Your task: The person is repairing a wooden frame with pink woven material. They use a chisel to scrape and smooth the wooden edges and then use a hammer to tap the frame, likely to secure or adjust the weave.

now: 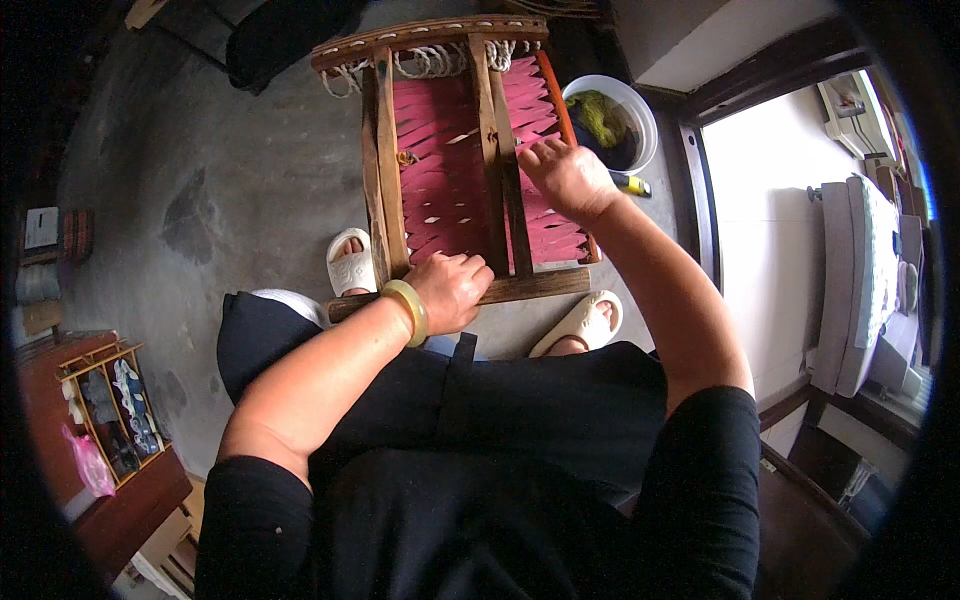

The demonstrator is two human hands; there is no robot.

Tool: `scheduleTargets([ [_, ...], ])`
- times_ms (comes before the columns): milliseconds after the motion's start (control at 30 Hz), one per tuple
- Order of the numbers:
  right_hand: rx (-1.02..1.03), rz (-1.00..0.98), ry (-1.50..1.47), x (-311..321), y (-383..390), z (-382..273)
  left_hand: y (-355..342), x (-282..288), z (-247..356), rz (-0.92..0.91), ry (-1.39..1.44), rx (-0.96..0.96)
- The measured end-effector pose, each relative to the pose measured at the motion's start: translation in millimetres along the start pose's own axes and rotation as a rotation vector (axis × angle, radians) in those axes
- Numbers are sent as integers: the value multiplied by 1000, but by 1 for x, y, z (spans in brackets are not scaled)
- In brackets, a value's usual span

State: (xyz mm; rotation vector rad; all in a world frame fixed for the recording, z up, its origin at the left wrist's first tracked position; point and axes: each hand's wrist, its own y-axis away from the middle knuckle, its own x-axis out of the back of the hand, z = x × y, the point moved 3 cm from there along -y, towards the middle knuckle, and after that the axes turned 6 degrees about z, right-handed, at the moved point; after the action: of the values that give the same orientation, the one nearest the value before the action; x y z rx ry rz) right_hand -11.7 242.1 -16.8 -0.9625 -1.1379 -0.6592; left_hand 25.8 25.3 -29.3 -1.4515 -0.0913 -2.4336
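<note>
A wooden folding frame (pixel 385 170) with pink woven strips (pixel 440 205) stands before my knees. White rope (pixel 430 63) is laced through its far bar. My left hand (pixel 452 288), a pale bangle on the wrist, has its fingers curled over the near wooden bar (pixel 545 284). Further out, my right hand (pixel 572 180) is closed at the right side of the frame, over the pink strips by an upright slat. Whatever lies between those fingers is hidden. A small yellowish-brown bit (pixel 406 158) shows at the left slat.
A white bucket (pixel 648 115) holding yellow-green material stands right of the frame, with a yellow-and-black object (pixel 634 185) beside it. My feet, in cream slippers (pixel 352 262), flank the near bar. A doorway opens at right. A rack of shoes (pixel 118 415) lies at lower left.
</note>
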Motion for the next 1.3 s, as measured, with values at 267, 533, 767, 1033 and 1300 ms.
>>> scheduleTargets([
  [267, 172, -141, -242, 48, 56, -66, 0, 1, 1, -35, -40, 12],
  [533, 14, -11, -29, 12, 19, -17, -1, 4, 1, -14, -7, -1],
  [767, 156, 25, -107, 28, 61, -49, -4, 3, 4, -23, -65, -12],
  [1033, 54, -44, -118, 33, 39, -33, -1, 1, 0, -11, -36, -10],
  [1300, 103, -117, -102, 22, 47, -42, -1, 0, 0, -35, -35, 2],
])
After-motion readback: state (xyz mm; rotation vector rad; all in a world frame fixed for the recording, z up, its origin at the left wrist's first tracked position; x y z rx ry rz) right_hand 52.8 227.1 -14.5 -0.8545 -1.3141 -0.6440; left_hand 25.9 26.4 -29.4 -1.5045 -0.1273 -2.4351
